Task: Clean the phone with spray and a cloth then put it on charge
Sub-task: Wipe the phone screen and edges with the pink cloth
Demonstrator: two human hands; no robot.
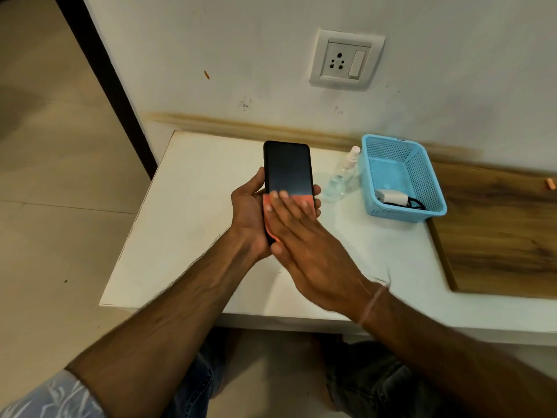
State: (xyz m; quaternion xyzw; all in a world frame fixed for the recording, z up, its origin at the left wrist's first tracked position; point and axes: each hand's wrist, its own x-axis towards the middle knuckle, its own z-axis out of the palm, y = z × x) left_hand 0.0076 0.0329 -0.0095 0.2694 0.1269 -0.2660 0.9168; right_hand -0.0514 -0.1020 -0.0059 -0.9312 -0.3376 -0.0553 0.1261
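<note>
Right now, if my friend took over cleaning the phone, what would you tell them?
Left hand: grip round the phone, held screen-up above the table.
Right hand: flat fingers press the cloth on the lower screen.
Spray stands on the table beside the basket. The charger lies in the basket. The socket on the wall has nothing plugged in.
Done: wiping is under way; whether the phone was sprayed cannot be told.
Left: finish wiping, then plug in the charger and connect the phone.
</note>
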